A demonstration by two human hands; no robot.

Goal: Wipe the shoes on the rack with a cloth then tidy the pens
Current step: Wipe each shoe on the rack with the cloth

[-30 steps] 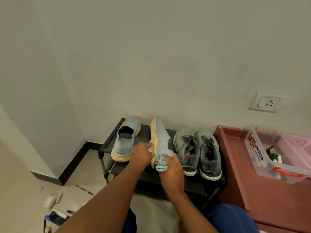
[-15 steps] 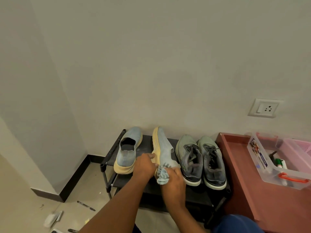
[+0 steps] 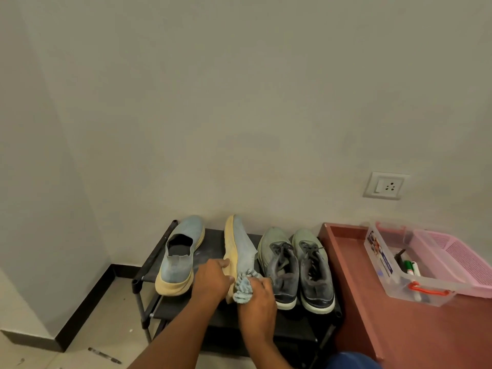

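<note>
wall (image 3: pixel 239 102): plain, takes up most of your view, socket plate (image 3: pixel 385 185) at the right.
bench (image 3: pixel 415 328): reddish-brown, raised lip, just right of the rack.
rack (image 3: pixel 210 242): black shoe rack against the wall, top shelf carries four shoes.
grey pair (image 3: pixel 295 265): two laced grey-green sneakers side by side on the right half of the shelf, upright, toes to the wall.
left blue shoe (image 3: pixel 179 255): slip-on with a cream sole, upright at the left end of the shelf, not touched.
tipped blue shoe (image 3: pixel 239 249): its mate, on its side in the middle of the shelf, cream sole facing left.
pink basket (image 3: pixel 458 259): on the bench at the far right, touching the clear box.
clear box (image 3: pixel 383 262): on the bench, orange latch, markers (image 3: pixel 411 267) inside.
left hand (image 3: pixel 211 280): your fingers are closed on the sole edge of the tipped blue shoe at the heel end.
right hand (image 3: pixel 257 296): your fingers are closed around the cloth.
cloth (image 3: pixel 243 287): bunched light blue, pressed against the heel of the tipped blue shoe.
pen (image 3: pixel 104 355): on the floor, left of the rack, well apart from the clear box.
</note>
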